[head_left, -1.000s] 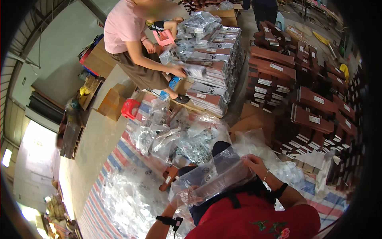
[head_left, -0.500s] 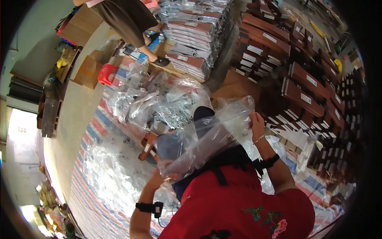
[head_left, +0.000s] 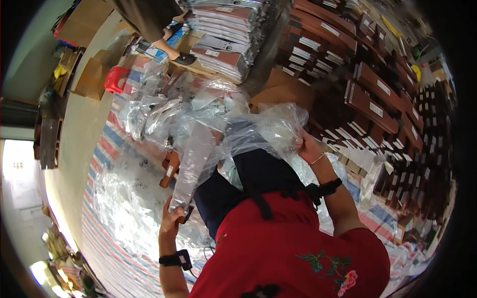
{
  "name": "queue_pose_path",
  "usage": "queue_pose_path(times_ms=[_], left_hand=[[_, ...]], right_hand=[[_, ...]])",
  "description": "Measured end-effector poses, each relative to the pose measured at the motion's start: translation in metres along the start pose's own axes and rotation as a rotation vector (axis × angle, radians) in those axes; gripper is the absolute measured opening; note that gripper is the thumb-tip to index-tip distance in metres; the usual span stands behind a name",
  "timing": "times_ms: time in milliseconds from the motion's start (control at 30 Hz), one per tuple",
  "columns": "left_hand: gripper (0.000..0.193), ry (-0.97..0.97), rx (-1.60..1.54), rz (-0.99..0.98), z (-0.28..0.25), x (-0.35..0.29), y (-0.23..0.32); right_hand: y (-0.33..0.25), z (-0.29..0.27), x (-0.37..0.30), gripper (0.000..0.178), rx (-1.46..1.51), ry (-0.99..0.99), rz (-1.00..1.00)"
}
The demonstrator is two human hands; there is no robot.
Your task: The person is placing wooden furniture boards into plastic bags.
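Note:
My left hand (head_left: pixel 171 218) grips the near end of a long, flat, pale grey piece (head_left: pixel 193 161) wrapped in clear plastic. The piece stands slanted beyond my left knee, its far end tipped up and away. My right hand (head_left: pixel 309 148) is closed on the edge of a crumpled clear plastic bag (head_left: pixel 278 124), spread over my knees between the hands. Whether this bag and the wrapping are one sheet cannot be told. Beside my left leg lie brown panel pieces (head_left: pixel 170 169) with white labels, partly hidden by the wrapped piece.
Loose plastic bags (head_left: pixel 134 198) cover the striped sheet (head_left: pixel 102 149) to my left. Ahead are a pile of filmy packets (head_left: pixel 164 107), a red plastic stool (head_left: pixel 116 79) and a stack of wrapped panels (head_left: pixel 218 49). Another person's foot (head_left: pixel 185 59) stands there. Brown panel stacks (head_left: pixel 370 104) rise at right.
The wrapped piece has swung from lying across my lap to pointing away from me. My left hand has moved left and down with its end; the right hand still holds plastic.

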State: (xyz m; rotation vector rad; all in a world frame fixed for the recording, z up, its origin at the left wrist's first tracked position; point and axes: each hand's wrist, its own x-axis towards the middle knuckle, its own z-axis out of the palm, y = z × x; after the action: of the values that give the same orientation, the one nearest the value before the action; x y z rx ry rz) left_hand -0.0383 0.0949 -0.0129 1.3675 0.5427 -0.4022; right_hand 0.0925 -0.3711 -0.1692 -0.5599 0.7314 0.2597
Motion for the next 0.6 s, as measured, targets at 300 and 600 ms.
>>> queue_pose_path(times_ms=[300,600], left_hand=[[0.061,0.198,-0.3,0.161,-0.028,-0.029,-0.04],[0.056,0.348,-0.418,0.253,-0.05,-0.06,-0.083]], right_hand=[[-0.053,0.211,-0.08,0.03,-0.814,-0.584,-0.635],[-0.035,0.315,-0.072,0.012,-1.356,-0.53,-1.789]])
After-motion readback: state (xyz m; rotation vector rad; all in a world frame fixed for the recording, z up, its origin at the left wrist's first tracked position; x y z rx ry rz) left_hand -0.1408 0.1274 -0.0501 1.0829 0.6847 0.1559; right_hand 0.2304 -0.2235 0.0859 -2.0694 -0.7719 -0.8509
